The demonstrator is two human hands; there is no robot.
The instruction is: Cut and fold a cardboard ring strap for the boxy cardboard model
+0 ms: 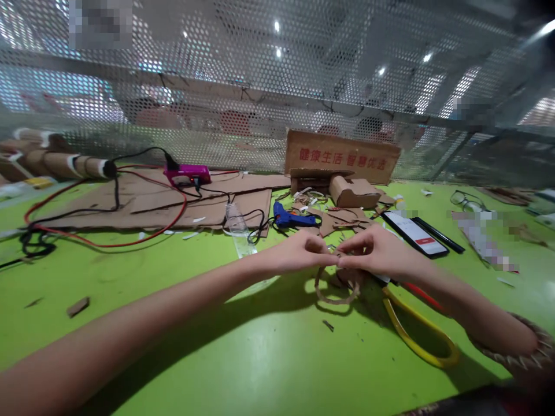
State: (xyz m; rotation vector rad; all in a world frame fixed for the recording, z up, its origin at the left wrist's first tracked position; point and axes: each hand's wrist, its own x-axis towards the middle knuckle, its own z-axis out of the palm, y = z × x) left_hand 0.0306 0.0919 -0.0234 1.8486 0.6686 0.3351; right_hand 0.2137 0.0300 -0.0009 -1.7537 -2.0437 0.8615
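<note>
My left hand (306, 252) and my right hand (375, 252) meet at the middle of the table, fingertips pinched together. Between them they grip a thin cardboard ring (336, 300), which hangs down from the fingers in a loop just over the green surface. Its top part is hidden behind my fingertips. Under my right forearm lies a pair of scissors with a yellow handle loop (418, 346) and some red on it; their blades are mostly covered. A blue glue gun (292, 217) rests right behind my left hand.
Cardboard sheets (208, 202) and a clear ruler (238, 231) lie at the back left, near a purple power unit (187, 174) with cables. Cardboard scraps surround a small cardboard piece (355, 192). On the right are a phone (415, 234) and glasses (468, 201).
</note>
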